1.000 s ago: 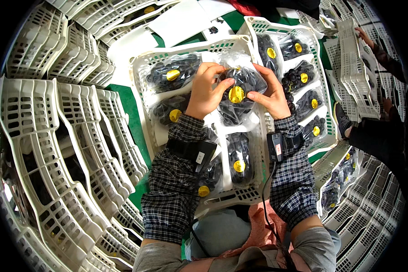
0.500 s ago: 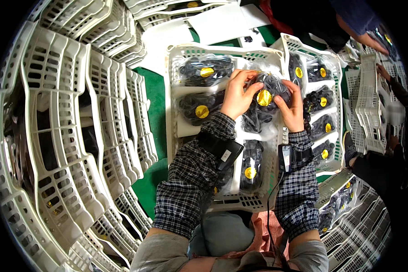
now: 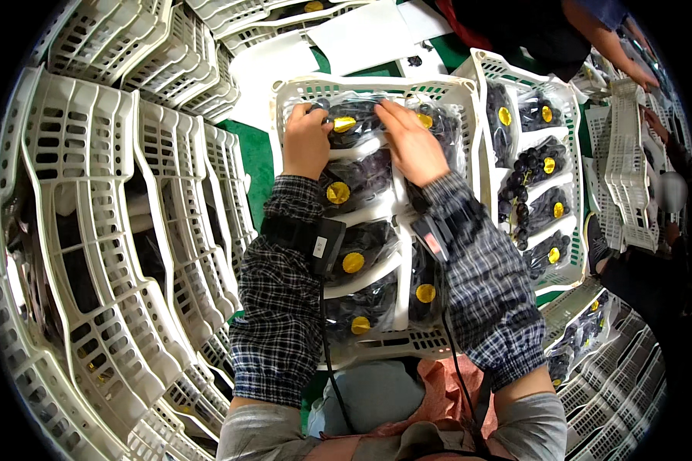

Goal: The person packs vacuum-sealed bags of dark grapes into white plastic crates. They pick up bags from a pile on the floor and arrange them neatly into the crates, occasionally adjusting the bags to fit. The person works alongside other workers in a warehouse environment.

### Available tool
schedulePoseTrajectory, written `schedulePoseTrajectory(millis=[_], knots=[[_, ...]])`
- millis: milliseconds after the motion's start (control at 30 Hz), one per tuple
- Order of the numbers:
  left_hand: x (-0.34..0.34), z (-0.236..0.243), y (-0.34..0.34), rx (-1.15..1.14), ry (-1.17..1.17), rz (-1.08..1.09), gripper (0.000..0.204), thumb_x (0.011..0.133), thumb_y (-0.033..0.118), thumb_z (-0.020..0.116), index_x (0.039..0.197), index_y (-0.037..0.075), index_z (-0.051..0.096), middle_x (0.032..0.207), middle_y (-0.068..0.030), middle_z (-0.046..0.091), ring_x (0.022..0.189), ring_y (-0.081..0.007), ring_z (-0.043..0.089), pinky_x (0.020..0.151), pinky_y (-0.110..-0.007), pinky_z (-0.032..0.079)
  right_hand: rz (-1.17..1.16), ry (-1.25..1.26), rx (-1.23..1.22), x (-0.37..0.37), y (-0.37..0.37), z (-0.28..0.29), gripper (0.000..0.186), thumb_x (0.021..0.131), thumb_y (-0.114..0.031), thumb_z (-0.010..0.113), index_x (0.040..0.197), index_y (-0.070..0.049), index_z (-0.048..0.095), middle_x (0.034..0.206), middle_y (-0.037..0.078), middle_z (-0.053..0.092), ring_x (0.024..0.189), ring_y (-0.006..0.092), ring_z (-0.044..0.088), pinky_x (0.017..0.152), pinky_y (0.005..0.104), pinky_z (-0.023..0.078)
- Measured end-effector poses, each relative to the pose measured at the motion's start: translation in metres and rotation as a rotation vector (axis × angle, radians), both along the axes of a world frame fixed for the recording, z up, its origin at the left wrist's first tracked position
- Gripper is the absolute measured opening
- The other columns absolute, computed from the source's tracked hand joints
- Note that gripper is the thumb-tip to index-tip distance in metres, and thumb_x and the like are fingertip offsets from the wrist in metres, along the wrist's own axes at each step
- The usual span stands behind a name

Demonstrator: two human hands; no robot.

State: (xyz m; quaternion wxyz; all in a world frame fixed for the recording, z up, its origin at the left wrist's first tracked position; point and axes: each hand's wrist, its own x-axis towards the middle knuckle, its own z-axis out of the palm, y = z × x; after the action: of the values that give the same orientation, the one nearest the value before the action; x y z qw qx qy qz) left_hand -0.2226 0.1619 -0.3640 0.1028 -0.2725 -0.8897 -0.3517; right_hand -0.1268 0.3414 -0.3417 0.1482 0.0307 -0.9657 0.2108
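Clear bags of dark grapes with round yellow stickers lie in a white crate before me, parted by white dividers. My left hand is curled over the left end of the far-left grape bag. On that bag's right end rest the stretched fingers of my right hand, so the bag lies between both hands. Partly behind my right hand is another grape bag in the far-right compartment. Nearer me on the left lies a further grape bag. My right forearm hides part of the crate's right side.
A second white crate of bagged grapes adjoins on the right, with loose grapes over its divider. Stacked white crates crowd the left. White sheets lie at the back. Another person's arm shows at the far right.
My hands have let go of the grape bag they held up; it now lies in the far-right compartment. Both hands have moved left onto the far-left bag.
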Motion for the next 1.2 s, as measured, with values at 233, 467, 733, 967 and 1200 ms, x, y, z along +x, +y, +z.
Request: schedulePoseTrajectory(millis=[233, 467, 733, 967, 1200], knots=[[-0.004, 0.001, -0.008, -0.043, -0.115, -0.086, 0.014, 0.071, 0.007, 0.067, 0.085, 0.005, 0.064, 0.089, -0.0101, 0.058, 0.086, -0.0287, 0.057, 0.074, -0.038, 0.047, 0.056, 0.130, 0.097, -0.039, -0.008, -0.035, 0.018, 0.075, -0.016, 0.061, 0.090, -0.008, 0.059, 0.097, 0.008, 0.059, 0.097, 0.0256, 0.054, 0.083, 0.0369, 0.045], [0.010, 0.013, -0.007, -0.013, 0.032, -0.036, 0.024, 0.071, 0.007, 0.068, 0.095, 0.002, 0.063, 0.097, -0.0130, 0.058, 0.089, -0.0300, 0.057, 0.076, -0.036, 0.047, 0.069, 0.047, 0.013, -0.040, -0.009, -0.018, 0.023, 0.073, -0.017, 0.066, 0.092, -0.005, 0.061, 0.092, 0.008, 0.058, 0.094, 0.0269, 0.054, 0.079, 0.0365, 0.046], [0.079, 0.025, -0.058, -0.135, -0.255, -0.137, 0.032, 0.067, 0.002, 0.067, 0.099, 0.004, 0.063, 0.101, -0.0138, 0.056, 0.093, -0.0306, 0.056, 0.078, -0.036, 0.047, 0.243, -0.129, 0.016, 0.040, -0.040, -0.005, 0.048, 0.064, -0.013, 0.070, 0.110, -0.007, 0.059, 0.096, 0.007, 0.056, 0.093, 0.0244, 0.052, 0.080, 0.0313, 0.047], [0.065, 0.009, -0.061, -0.182, -0.148, -0.207, 0.028, 0.069, 0.005, 0.068, 0.097, 0.005, 0.063, 0.095, -0.0112, 0.058, 0.089, -0.0293, 0.058, 0.075, -0.037, 0.047, 0.314, 0.015, 0.088, 0.032, -0.029, -0.033, 0.042, 0.073, -0.028, 0.064, 0.111, -0.010, 0.059, 0.093, 0.002, 0.057, 0.094, 0.0198, 0.052, 0.080, 0.0315, 0.046], [0.068, 0.017, -0.038, -0.297, 0.028, -0.285, 0.032, 0.072, 0.014, 0.069, 0.103, 0.011, 0.063, 0.092, -0.0086, 0.061, 0.085, -0.0274, 0.059, 0.076, -0.036, 0.049, 0.350, -0.357, -0.078, 0.097, 0.011, 0.060, 0.047, 0.075, -0.016, 0.067, 0.119, -0.004, 0.054, 0.114, 0.015, 0.057, 0.110, 0.0292, 0.050, 0.092, 0.0358, 0.043]])
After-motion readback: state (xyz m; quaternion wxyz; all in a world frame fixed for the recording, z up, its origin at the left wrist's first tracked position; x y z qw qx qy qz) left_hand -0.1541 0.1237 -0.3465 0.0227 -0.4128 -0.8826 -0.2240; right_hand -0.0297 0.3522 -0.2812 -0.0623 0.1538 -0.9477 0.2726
